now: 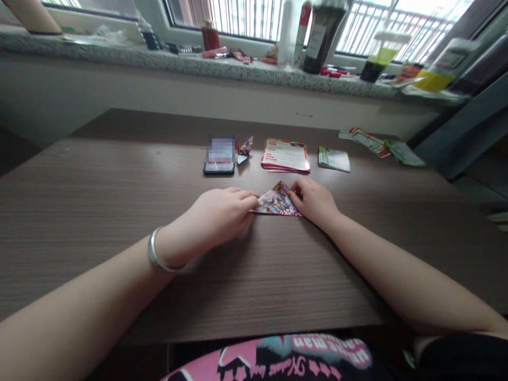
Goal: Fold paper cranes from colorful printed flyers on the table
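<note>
A colourful printed sheet of paper (275, 202), folded into a triangle with its point facing away from me, lies on the wooden table (119, 211). The fingers of my left hand (224, 211) are closed on its left corner; a silver bangle is on that wrist. At the right edge of the triangle, my right hand (315, 201) pinches the paper between thumb and curled fingers. Just beyond stand a small folded paper figure (245, 149) and a phone (219, 156) with a blurred screen.
Behind the paper lie a stack of printed cards (286, 155) and a smaller green and white stack (334, 159). Several leaflets (371, 143) are at the far right. Bottles (323, 37) and small items line the stone windowsill (254, 66).
</note>
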{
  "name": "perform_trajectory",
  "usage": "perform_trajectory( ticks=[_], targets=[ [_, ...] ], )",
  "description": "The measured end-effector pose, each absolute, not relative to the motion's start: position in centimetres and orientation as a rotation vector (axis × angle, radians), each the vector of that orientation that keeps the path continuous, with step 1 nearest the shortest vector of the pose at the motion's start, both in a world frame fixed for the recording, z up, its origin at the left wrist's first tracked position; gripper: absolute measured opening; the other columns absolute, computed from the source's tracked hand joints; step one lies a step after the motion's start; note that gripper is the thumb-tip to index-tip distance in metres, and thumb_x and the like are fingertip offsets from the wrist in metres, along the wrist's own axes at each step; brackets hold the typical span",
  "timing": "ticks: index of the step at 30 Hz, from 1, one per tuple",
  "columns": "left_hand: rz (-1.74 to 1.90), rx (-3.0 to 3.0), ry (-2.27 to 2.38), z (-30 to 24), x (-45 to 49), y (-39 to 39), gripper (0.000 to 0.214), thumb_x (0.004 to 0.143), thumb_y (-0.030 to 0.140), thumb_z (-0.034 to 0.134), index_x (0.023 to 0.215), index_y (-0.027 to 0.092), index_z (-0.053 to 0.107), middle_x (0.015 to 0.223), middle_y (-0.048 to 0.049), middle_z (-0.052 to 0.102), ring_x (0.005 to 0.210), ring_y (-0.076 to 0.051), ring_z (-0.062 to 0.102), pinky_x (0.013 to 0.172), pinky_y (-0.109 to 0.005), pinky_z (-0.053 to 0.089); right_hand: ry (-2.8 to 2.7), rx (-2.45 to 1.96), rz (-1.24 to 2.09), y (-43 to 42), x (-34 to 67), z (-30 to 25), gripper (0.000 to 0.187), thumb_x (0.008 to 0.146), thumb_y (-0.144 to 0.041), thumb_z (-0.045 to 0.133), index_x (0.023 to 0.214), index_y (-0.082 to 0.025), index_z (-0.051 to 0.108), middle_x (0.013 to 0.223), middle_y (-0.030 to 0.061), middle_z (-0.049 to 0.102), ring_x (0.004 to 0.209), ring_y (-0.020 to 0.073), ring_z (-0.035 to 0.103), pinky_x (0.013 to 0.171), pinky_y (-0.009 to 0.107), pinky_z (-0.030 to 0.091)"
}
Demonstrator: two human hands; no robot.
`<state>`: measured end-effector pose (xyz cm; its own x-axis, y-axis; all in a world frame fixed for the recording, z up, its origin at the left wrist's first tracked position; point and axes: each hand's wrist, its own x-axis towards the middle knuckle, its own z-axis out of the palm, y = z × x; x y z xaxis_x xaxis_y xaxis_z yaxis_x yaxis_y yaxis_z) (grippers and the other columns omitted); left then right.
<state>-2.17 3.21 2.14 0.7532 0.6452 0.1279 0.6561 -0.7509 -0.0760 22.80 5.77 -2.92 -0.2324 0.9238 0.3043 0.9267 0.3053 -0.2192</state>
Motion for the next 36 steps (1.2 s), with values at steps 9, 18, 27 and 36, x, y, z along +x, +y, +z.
perform_trajectory(
  ticks=[9,18,27,36],
  targets=[
    [-0.181,-2.962,-0.725,-0.5,-2.1,3.9,0.048,0.096,0.035,0.05,0.142,0.022,0.046,0.145,-0.0049,0.051,0.13,-0.022,0.049,0.106,-0.038,0.041,-2.211,-1.264,0.045,5.2,23.0,-2.3,0.015,0.089,-0.022,0.054,0.093,-0.021,0.068,0.1,0.0067,0.068,0.093,0.0199,0.061,0.085,0.033,0.047],
    [-0.198,-2.928,-0.814,-0.8,-2.3,3.8,0.05,0.095,0.039,0.05,0.143,0.025,0.045,0.147,-0.0055,0.049,0.129,-0.025,0.049,0.106,-0.042,0.04,-2.67,-0.9,0.012,3.9,22.8,-1.7,0.03,0.096,-0.024,0.045,0.107,-0.024,0.072,0.109,0.0055,0.073,0.091,0.0201,0.06,0.084,0.035,0.047],
    [-0.212,-2.927,-0.817,-0.5,-2.2,3.8,0.048,0.094,0.036,0.053,0.14,0.023,0.049,0.143,-0.0069,0.053,0.127,-0.026,0.051,0.105,-0.043,0.044,-2.7,-1.039,-0.098,3.5,22.8,-1.2,0.029,0.094,-0.023,0.045,0.1,-0.022,0.073,0.105,0.0062,0.072,0.092,0.0208,0.061,0.083,0.033,0.047],
    [-0.212,-2.938,-0.826,-0.1,-2.2,3.7,0.042,0.092,0.033,0.055,0.131,0.02,0.057,0.141,-0.0076,0.055,0.126,-0.026,0.054,0.105,-0.042,0.046,-2.761,-1.177,0.002,3.6,25.0,0.6,0.024,0.089,-0.024,0.052,0.091,-0.026,0.076,0.099,0.0033,0.072,0.092,0.019,0.063,0.076,0.03,0.046]
  ],
)
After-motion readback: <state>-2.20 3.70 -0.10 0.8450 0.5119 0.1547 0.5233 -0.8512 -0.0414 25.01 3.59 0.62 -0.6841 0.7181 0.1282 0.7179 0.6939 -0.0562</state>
